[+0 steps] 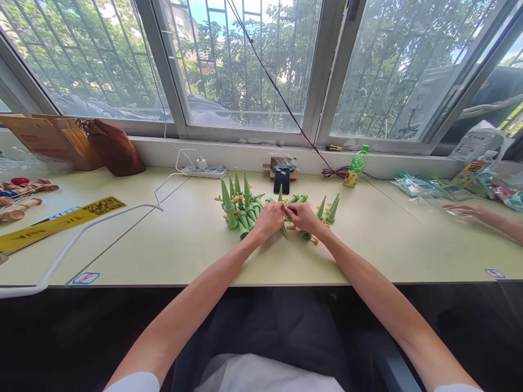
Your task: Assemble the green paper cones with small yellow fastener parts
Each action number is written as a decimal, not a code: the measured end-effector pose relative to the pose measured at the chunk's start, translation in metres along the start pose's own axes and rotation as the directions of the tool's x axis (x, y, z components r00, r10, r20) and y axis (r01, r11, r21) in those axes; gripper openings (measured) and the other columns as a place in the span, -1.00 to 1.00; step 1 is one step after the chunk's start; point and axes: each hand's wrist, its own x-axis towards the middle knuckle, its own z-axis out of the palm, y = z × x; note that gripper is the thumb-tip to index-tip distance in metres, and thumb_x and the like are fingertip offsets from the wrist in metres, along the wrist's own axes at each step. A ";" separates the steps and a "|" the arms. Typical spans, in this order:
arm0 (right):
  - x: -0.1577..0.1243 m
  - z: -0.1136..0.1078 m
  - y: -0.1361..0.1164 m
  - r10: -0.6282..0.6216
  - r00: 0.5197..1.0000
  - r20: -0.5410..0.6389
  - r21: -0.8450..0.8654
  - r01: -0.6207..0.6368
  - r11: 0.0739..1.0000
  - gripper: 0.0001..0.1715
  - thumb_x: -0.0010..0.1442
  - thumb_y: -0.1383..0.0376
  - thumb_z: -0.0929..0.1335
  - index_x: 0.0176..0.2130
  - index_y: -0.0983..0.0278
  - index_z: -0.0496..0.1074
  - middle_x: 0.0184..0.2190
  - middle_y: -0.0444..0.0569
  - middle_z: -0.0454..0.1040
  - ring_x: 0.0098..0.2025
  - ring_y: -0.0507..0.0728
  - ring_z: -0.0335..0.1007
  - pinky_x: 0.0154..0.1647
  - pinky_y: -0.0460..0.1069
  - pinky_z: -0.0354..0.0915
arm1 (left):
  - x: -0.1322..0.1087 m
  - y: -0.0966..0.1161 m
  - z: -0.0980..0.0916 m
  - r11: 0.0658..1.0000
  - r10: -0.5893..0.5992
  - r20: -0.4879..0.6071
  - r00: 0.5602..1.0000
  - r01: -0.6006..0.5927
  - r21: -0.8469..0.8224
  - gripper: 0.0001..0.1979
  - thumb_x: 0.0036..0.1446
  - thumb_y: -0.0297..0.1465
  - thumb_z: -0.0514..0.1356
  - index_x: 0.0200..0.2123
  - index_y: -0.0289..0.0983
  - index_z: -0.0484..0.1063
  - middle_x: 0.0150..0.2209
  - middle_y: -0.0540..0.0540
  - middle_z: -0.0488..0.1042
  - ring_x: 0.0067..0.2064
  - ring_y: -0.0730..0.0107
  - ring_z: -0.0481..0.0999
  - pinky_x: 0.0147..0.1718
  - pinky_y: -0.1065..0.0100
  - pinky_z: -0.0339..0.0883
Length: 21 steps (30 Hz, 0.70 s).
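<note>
My left hand (271, 219) and my right hand (303, 216) meet over the table, fingers pinched together on something small that they mostly hide. A narrow green spike (285, 231) sticks out below the fingers; I cannot tell whether it is held or lying there. Left of my hands, several green cones (231, 215) stand or lie in a cluster, with small tan pieces among them. To the right, a few green cones (333, 209) stand with tan pieces at their bases. A green ring-shaped end (306, 236) shows just below my right hand.
A black phone (281, 181) leans on a small box behind the cones. Further back are a green-capped bottle (356, 167) and a power strip (206, 171). A white tube (98, 218) crosses the left side. Another person's hand (469, 211) rests at the right near plastic bags (420, 185).
</note>
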 end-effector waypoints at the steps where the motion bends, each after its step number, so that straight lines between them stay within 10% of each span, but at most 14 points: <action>1: 0.000 0.000 0.000 0.000 1.000 -0.003 -0.002 0.000 1.000 -0.54 0.28 0.18 0.20 -0.61 0.26 0.17 -0.66 -0.13 0.22 -0.57 0.00 0.01 -0.50 -0.04 -0.05 | 0.000 0.000 0.000 1.000 0.003 -0.010 1.000 -0.003 -0.009 -0.79 0.21 -0.52 0.00 -0.33 -0.29 0.44 -0.33 -0.16 0.46 -0.30 0.30 0.44 -0.30 0.33 0.27; 14: 0.001 0.000 -0.001 0.042 0.998 -0.047 0.005 -0.042 0.999 -0.41 0.33 0.00 0.17 -0.60 0.26 0.19 -0.67 -0.14 0.22 -0.57 0.00 0.00 -0.48 -0.04 -0.03 | 0.001 0.001 0.000 0.997 0.024 -0.088 0.996 -0.030 -0.068 -0.83 0.19 -0.52 0.03 -0.32 -0.28 0.42 -0.34 -0.13 0.46 -0.31 0.31 0.41 -0.31 0.33 0.25; 21: -0.001 -0.002 -0.007 0.076 0.996 -0.044 0.081 -0.072 0.994 -0.68 0.26 0.12 0.28 -0.39 0.28 0.41 -0.57 -0.10 0.41 -0.53 0.03 0.19 -0.43 -0.07 0.10 | 0.001 0.002 -0.003 0.996 -0.023 -0.078 0.997 0.017 -0.085 -0.82 0.19 -0.51 0.04 -0.27 -0.28 0.45 -0.28 -0.15 0.51 -0.23 0.28 0.45 -0.23 0.32 0.29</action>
